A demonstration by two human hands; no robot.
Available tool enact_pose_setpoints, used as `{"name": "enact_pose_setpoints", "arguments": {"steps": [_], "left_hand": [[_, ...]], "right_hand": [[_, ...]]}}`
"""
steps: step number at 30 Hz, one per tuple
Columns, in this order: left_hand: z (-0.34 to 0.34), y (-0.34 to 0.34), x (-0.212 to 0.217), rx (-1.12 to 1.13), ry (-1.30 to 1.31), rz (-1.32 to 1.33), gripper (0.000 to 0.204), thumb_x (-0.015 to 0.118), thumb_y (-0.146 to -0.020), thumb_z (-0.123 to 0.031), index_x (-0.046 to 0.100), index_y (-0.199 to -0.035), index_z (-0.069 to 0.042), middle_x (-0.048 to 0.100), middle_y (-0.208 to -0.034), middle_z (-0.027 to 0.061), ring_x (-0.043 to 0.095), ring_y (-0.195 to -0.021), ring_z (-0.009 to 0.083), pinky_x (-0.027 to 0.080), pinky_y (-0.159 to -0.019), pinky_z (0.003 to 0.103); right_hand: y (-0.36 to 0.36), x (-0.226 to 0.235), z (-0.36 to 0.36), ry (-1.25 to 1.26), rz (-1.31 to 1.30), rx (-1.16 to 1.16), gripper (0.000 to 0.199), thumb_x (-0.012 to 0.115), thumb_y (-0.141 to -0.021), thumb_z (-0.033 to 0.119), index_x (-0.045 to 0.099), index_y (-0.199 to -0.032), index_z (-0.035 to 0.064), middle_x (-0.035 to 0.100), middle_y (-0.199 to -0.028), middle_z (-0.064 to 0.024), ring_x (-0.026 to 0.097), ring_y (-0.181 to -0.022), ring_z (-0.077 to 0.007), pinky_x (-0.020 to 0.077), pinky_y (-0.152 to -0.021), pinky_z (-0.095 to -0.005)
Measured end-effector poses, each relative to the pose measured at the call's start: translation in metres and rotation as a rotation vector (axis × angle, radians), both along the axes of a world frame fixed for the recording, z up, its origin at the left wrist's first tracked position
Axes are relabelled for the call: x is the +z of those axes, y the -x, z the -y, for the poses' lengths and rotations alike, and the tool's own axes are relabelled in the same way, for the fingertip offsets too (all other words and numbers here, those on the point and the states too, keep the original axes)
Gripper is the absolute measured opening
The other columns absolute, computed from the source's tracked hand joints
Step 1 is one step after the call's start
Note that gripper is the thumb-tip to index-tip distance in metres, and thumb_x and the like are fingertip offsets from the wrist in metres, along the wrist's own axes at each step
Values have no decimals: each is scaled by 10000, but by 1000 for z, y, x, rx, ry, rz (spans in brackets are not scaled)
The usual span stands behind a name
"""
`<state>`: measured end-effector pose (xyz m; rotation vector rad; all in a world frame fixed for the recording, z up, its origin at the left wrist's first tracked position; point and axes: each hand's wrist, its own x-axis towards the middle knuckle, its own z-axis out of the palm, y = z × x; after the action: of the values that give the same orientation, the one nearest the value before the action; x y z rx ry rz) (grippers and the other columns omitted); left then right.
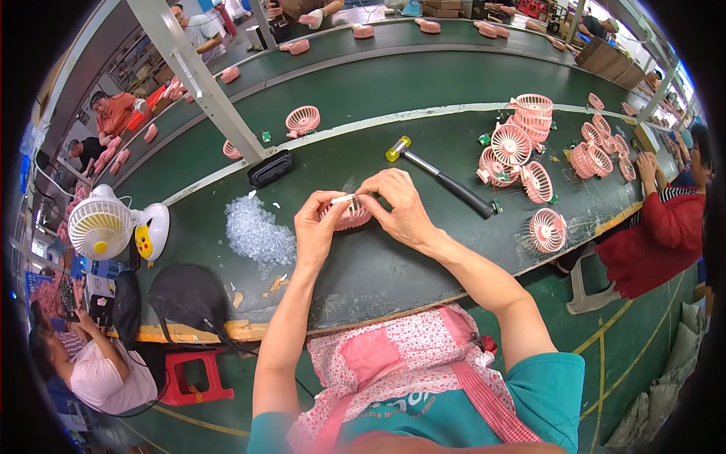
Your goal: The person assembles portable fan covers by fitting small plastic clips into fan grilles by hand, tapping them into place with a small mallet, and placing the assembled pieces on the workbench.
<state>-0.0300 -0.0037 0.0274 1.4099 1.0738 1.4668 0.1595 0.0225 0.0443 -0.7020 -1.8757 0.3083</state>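
The pink cage (352, 220) sits between my hands: left hand (315, 221) gripping its left side, right hand (396, 201) nearly closed on its upper-right rim.

Single head-worn fisheye, looking down and forward over the worktable (393, 272). Left hand (314, 222) and right hand (399, 203) near, mid-frame; conveyor belt (454, 79) farther.

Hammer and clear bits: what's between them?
In the head view, the left hand, the pink part it holds, and the right hand lie between clear bits and hammer.
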Motion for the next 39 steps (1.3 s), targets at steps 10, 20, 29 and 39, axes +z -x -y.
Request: {"name": "enact_pose_setpoints", "arguments": {"steps": [10,20,29,39], "left_hand": [[2,-5,-1,-117,137,206,145,683,-938,-49,662,-1078,-21,684,-971,13,622,-875,62,503,-781,209],[2,-4,0,-58,37,175,120,694,-925,-29,672,-1043,-22,647,-948,-3,605,-838,49,505,-771,201],[5,-9,5,-118,15,182,106,684,-918,11,658,-1020,5,647,-960,39,637,-843,91,552,-783,231],[1,-5,-15,-92,-142,78,109,699,-896,40,656,-982,-11,607,-996,51,594,-880,97,522,-789,224]], "right_hand": [[4,1,2,52,-34,43,119,716,-829,34,637,-917,28,635,-945,-101,589,-942,-284,441,-872,-388],[4,4,-2,27,-12,38,104,692,-845,23,609,-909,25,631,-917,-93,585,-910,-285,432,-844,-395],[-4,4,1,132,27,145,134,686,-891,111,661,-1005,45,654,-958,-69,596,-932,-259,428,-894,-393],[-3,-6,0,38,47,143,93,690,-872,55,635,-946,39,645,-928,-90,600,-926,-287,436,-894,-406]]}}
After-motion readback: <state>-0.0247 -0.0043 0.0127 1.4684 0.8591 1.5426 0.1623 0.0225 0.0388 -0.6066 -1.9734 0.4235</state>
